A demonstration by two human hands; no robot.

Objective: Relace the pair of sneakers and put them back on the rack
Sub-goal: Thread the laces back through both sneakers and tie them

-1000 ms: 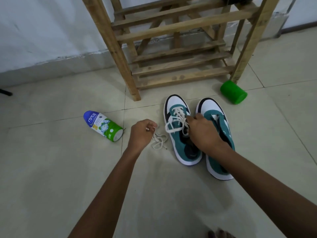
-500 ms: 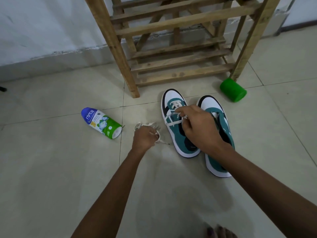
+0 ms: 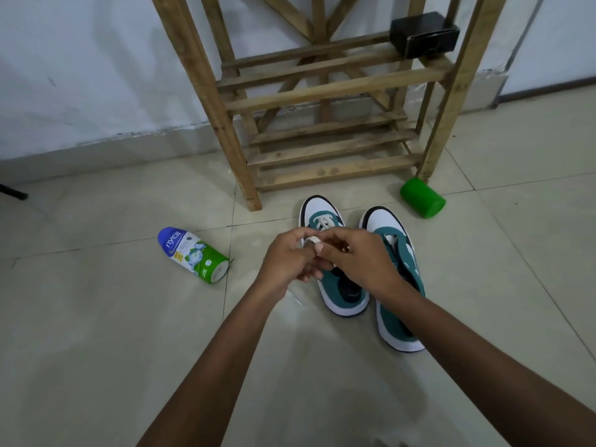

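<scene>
Two wide stretches of pale tiled floor [image 3: 96,333] lie open to the left and right of the arms, bounded at the far side by a white wall [image 3: 80,75] whose grey base strip meets the tiles. Against that wall stands the wooden rack [image 3: 322,95], its slatted lower shelves bare in front and its two near legs planted on the tiles; a black box [image 3: 424,33] sits on an upper slat at the right. Just in front of the rack, toes toward it, the pair of sneakers rests side by side on the floor: the left sneaker [image 3: 335,285] near the rack's left front leg, the right sneaker [image 3: 396,285] just beside it and nearer the person. A green cup [image 3: 422,201] lies on its side by the rack's right leg, well apart from a blue, white and green bottle [image 3: 193,254] lying tipped on the tiles to the left of the shoes. Both hands meet over the left sneaker's laced part. The left hand [image 3: 287,261] has its fingers curled, pinching the white lace [image 3: 311,241] at the thumb; a loose lace end trails to the floor below its wrist. The right hand [image 3: 358,259] is curled too, fingertips closing on the same lace right against the left thumb, covering the shoe's middle.
</scene>
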